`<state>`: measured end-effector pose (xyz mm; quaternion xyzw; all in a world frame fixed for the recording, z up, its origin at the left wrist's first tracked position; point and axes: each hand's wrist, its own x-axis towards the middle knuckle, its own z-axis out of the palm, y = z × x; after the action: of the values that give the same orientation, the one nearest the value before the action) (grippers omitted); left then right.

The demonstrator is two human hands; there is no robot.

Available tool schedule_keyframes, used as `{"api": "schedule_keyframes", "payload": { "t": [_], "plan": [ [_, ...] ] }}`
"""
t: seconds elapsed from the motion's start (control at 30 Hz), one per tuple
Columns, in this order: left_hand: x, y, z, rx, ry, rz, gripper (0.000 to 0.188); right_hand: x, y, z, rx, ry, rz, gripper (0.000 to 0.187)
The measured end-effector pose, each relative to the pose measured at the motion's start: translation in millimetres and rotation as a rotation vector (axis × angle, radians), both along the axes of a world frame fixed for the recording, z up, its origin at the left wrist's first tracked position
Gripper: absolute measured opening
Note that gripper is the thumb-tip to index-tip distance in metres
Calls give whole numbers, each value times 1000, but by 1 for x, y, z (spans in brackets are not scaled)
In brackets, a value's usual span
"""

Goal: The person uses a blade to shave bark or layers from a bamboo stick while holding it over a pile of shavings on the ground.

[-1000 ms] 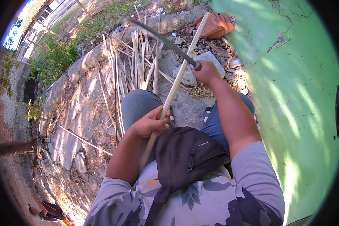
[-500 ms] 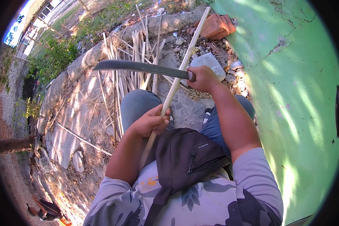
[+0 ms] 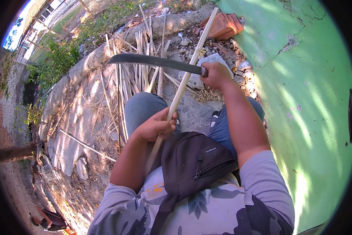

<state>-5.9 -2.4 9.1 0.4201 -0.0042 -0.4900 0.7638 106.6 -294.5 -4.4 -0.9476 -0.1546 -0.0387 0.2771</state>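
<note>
My left hand is closed round a long pale bamboo strip, near its lower end. The strip slants up and to the right, away from my body, and its bottom end passes beside my forearm. My right hand grips the handle of a machete. Its dark, curved blade points left and lies across the strip, well above my left hand. Whether the edge touches the strip I cannot tell. Beyond my left knee lies a loose pile of similar strips.
A pale stone block and rubble lie past my right hand, with orange roof tiles behind. A green wall runs along my right. A black bag rests on my lap. One thin stick lies on the ground at left.
My right hand has moved a little away from me and to the right, drawing the machete along with it. My left hand and the bamboo strip have hardly moved.
</note>
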Motion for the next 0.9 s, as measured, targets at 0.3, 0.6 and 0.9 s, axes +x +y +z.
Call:
{"api": "schedule_keyframes", "payload": {
  "t": [0.3, 0.6, 0.9],
  "plan": [
    [2, 1, -5, -41, 76, 9, 32, 5, -6, -11, 137, 77, -207, 22],
    [2, 3, -2, -73, 88, 24, 33, 0, 8, -4, -38, -140, 60, 17],
    [3, 1, -6, -7, 91, 6, 32, 8, -9, -24, 207, 133, -365, 27]
  ]
}}
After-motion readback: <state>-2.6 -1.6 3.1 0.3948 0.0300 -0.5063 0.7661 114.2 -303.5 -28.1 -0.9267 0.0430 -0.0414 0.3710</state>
